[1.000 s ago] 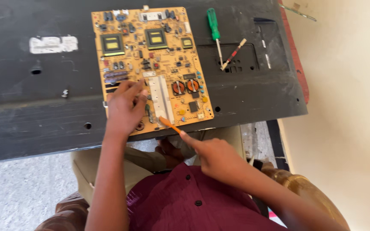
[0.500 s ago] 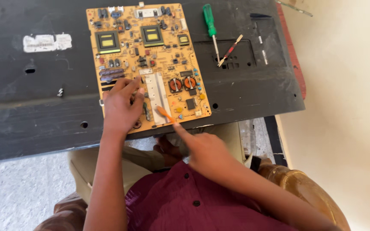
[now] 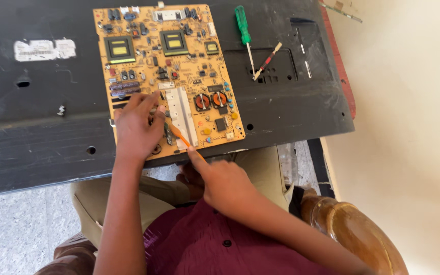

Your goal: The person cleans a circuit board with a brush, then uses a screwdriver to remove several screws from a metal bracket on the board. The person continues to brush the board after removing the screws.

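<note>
We looked down on a pale cream wall (image 3: 408, 127) along the right side, evenly lit by soft daylight. At the lower left lay a speckled grey stone floor (image 3: 16, 229). A rounded, glossy brown wooden chair part (image 3: 352, 229) showed at the lower right, near the wall. A dark strip (image 3: 322, 163) ran along the wall's foot.

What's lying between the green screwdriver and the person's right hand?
In the head view, between the green screwdriver and the right hand lies the lower right part of the yellow circuit board, with two round copper coils, then bare black panel.
</note>
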